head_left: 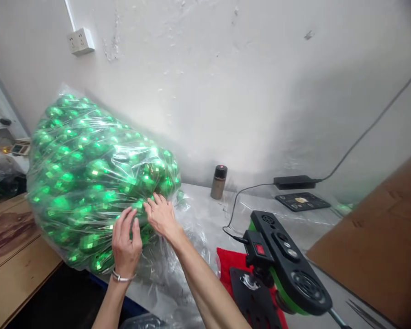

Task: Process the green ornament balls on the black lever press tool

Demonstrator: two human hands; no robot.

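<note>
A large clear plastic bag packed with shiny green faceted balls leans against the wall on the left. My left hand, with a silver bracelet at the wrist, is at the bag's lower front, its fingers raised and apart. Just to the right, my right hand rests its slightly bent fingers on the bag near its lower right end. I see nothing gripped in either hand, though the right fingertips are partly lost against the plastic. Loose clear plastic film lies crumpled beneath my right forearm.
On the right stands a black and green machine with a red switch, over a red cloth. Its cable runs to a black power adapter. A dark-capped bottle, a phone-like black slab, and cardboard boxes are nearby.
</note>
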